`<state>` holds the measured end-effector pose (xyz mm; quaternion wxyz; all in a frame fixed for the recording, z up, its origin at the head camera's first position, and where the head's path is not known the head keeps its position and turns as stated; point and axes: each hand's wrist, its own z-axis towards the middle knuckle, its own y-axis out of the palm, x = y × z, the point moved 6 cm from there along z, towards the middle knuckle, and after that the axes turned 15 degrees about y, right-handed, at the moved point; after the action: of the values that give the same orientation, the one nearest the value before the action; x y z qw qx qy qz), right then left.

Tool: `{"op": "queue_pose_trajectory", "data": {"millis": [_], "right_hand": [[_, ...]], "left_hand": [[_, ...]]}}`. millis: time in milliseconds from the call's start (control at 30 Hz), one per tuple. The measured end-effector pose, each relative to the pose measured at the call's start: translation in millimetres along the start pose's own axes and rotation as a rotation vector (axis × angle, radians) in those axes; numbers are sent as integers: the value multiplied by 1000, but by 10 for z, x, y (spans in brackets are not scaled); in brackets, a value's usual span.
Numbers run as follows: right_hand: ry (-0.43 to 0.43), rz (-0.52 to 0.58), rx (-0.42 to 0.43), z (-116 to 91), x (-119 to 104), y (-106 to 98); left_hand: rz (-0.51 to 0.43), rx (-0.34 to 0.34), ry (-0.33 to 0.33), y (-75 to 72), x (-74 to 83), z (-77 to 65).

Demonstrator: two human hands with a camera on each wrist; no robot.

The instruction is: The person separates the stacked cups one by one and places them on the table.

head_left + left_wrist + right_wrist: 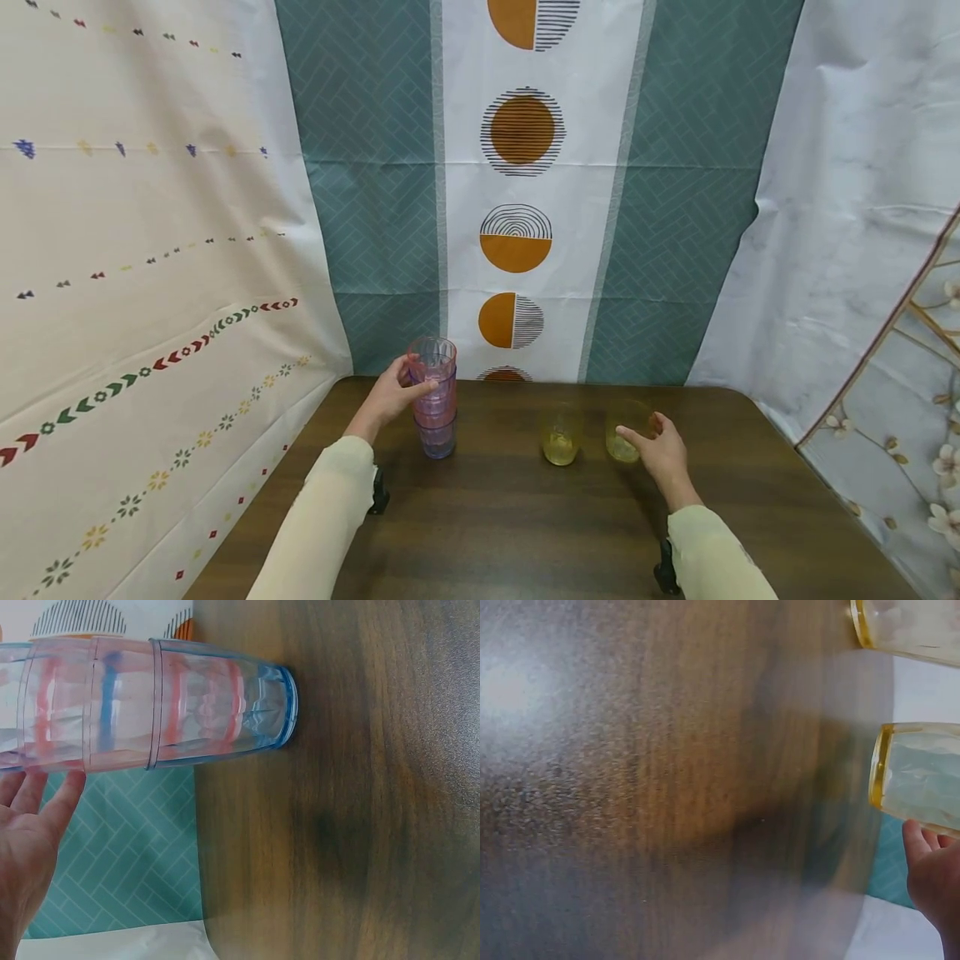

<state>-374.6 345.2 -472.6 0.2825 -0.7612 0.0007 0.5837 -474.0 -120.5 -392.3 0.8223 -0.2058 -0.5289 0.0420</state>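
left hand: my left hand (388, 400) grips a tall nested stack of see-through pink and blue tumblers (442, 408), thumb in front.
stack: upright, at the back left of the dark brown wood-grain worktop (495, 517).
right hand: my right hand (664, 456) holds a see-through yellow tumbler (621, 451) between thumb and fingers, back right.
neighbour: a second see-through yellow tumbler (560, 450) stands just beside, not touching.
backdrop: teal-and-white cloth with orange circles (522, 129).

Left grip (392, 395) and right grip (664, 451) curl well apart (thumbs pointing inward)
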Motion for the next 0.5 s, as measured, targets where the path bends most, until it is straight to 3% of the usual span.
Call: {"op": "queue_pose_trajectory", "data": {"millis": [500], "right_hand": [[-18,-35,-59,7,160,114]], "left_hand": [[-9,0,-9,-6,-2,-5]]}}
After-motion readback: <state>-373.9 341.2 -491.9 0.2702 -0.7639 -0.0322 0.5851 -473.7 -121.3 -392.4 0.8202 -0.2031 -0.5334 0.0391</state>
